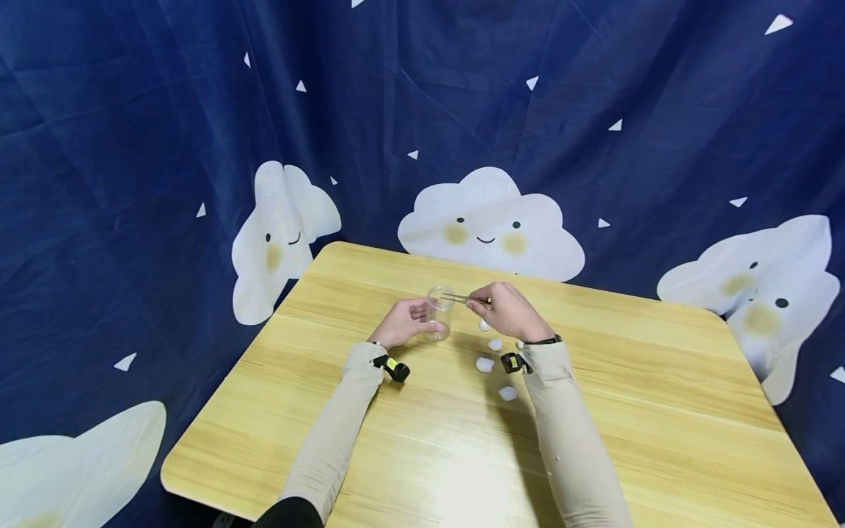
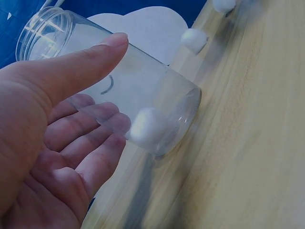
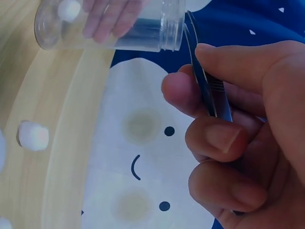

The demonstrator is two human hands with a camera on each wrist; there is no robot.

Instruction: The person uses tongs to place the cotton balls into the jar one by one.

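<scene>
The jar (image 1: pixel 444 315) stands mouth up over the middle of the table (image 1: pixel 264 411), between my two hands, and there's one white ball (image 2: pixel 148 128) inside, down by the base! Whether that base touches the wood, I can't tell. Right at the threaded mouth, in come the tips of my tweezers (image 3: pixel 205 86), level and slightly parted; over the rim or just within it, I can't say.

Both arms reach forward from the near side, pale sleeves (image 1: pixel 581 440) low over the wood, converging on the jar. My left hand (image 1: pixel 404 323) comes in from the left, thumb on the near side; my right hand (image 1: pixel 511 312) sits higher, wrist bent inward toward the mouth.

Room to work: bare wood runs left of my left arm, and a broad stretch lies right of the other. The far edge is a little beyond the jar, with the curtain (image 1: pixel 370 88) and its smiling cloud (image 1: pixel 491 220) behind. Close below my right hand, loose balls (image 1: pixel 485 364) are scattered toward me.

And the grips! Left: fingers curled around the jar, thumb laid along its side. Right: thumb and forefinger pinch the tweezers, the other fingers folded in beneath. A small camera (image 1: pixel 396 369) rides my left wrist.
</scene>
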